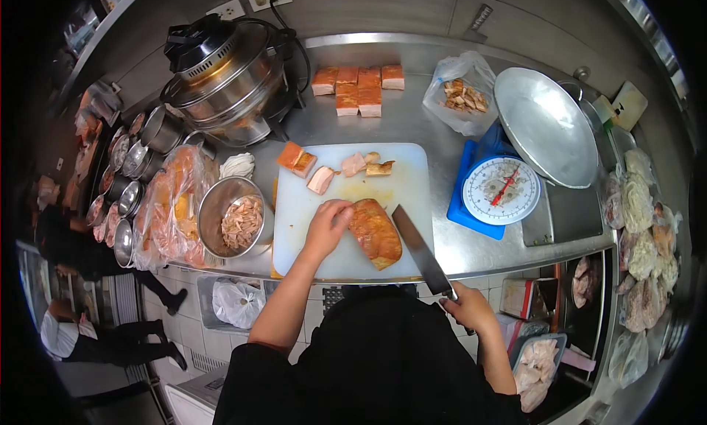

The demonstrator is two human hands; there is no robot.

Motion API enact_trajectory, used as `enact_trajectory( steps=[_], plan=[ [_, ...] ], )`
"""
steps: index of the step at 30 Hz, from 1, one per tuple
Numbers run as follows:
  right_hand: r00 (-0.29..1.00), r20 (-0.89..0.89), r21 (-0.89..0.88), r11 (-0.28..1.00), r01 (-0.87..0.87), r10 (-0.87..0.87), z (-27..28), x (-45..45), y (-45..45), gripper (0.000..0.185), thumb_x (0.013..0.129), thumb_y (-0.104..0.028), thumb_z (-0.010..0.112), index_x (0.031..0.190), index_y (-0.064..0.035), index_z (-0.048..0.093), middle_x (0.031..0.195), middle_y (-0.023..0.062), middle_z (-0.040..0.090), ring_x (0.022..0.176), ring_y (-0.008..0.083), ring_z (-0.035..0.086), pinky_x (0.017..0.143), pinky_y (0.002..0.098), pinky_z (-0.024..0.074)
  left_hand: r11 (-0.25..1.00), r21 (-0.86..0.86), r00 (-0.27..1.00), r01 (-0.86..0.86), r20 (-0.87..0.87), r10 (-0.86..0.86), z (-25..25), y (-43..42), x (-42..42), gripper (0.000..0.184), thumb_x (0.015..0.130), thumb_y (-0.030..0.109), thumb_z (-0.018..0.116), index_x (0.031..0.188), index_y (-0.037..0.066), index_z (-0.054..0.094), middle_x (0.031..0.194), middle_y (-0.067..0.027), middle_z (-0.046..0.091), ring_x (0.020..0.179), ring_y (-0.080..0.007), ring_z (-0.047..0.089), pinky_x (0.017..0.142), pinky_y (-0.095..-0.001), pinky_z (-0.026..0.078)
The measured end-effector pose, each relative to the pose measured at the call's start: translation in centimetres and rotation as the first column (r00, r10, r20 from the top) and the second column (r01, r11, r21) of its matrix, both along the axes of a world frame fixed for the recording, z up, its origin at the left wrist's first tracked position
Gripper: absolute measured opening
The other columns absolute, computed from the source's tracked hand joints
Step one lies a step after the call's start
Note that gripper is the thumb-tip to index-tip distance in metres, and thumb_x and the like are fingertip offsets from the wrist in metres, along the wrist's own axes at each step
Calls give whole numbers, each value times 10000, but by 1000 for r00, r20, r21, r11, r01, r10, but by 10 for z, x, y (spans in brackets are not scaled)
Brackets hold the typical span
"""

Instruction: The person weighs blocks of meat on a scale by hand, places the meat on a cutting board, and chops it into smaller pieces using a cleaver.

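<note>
A large browned slab of roast pork (374,233) lies on the white cutting board (298,230). My left hand (329,225) grips its left edge, fingers bent and pressed against it. In my right hand (469,307) is the handle of a long kitchen knife (420,250). The blade points up and left, beside the slab's right side and apart from it. Farther back on the board are an orange-crusted pork block (296,159), a pale cut piece (320,180) and some smaller scraps (366,164).
Behind the board sit several crusted pork blocks (359,88) and a plastic bag of meat pieces (464,93). A blue dial scale (501,191) with a metal pan (545,123) stands right. Left are a pot of shredded meat (237,217) and a steel cooker (224,82). Other people stand far left.
</note>
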State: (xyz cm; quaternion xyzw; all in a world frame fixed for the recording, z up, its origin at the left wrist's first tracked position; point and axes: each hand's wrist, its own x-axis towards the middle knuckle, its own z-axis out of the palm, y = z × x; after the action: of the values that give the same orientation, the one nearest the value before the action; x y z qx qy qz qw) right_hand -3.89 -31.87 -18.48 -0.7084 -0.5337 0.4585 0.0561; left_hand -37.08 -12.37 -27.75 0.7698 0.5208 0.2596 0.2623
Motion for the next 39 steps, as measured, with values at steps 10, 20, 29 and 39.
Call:
enact_trajectory(
  steps=[10, 20, 29, 39],
  plan=[
    [986, -90, -17, 990, 137, -138, -21, -3, 23, 310, 948, -266, 655, 1166, -48, 624, 635, 130, 642, 508, 222, 632, 557, 392, 499, 871, -421, 451, 255, 848, 278, -23, 5, 12, 857, 1073, 653, 147, 1533, -30, 384, 1540, -216, 485, 1460, -288, 402, 1238, -418, 248],
    [998, -6, 62, 996, 70, -70, -39, 1, 19, 344, 952, -266, 658, 1224, -61, 614, 588, 75, 602, 468, 168, 609, 487, 343, 479, 845, -458, 506, 276, 817, 277, -22, 11, 8, 867, 1072, 656, 144, 1504, -41, 426, 1502, -221, 525, 1438, -295, 435, 1234, -425, 268],
    [991, -32, -33, 991, 126, -128, -19, -6, 25, 332, 950, -281, 629, 1193, -56, 624, 665, 172, 671, 588, 308, 679, 655, 444, 528, 861, -415, 534, 295, 819, 212, -23, 10, 8, 847, 1080, 637, 155, 1484, -51, 441, 1467, -207, 553, 1426, -286, 452, 1237, -413, 275],
    [995, -12, 7, 995, 104, -104, -26, -3, 23, 354, 929, -278, 652, 1204, -56, 630, 880, 248, 720, 870, 446, 693, 812, 510, 530, 869, -408, 545, 281, 813, 205, -23, 10, 9, 715, 1118, 542, 243, 1440, -49, 485, 1448, -186, 570, 1389, -270, 498, 1217, -380, 319]
  ],
)
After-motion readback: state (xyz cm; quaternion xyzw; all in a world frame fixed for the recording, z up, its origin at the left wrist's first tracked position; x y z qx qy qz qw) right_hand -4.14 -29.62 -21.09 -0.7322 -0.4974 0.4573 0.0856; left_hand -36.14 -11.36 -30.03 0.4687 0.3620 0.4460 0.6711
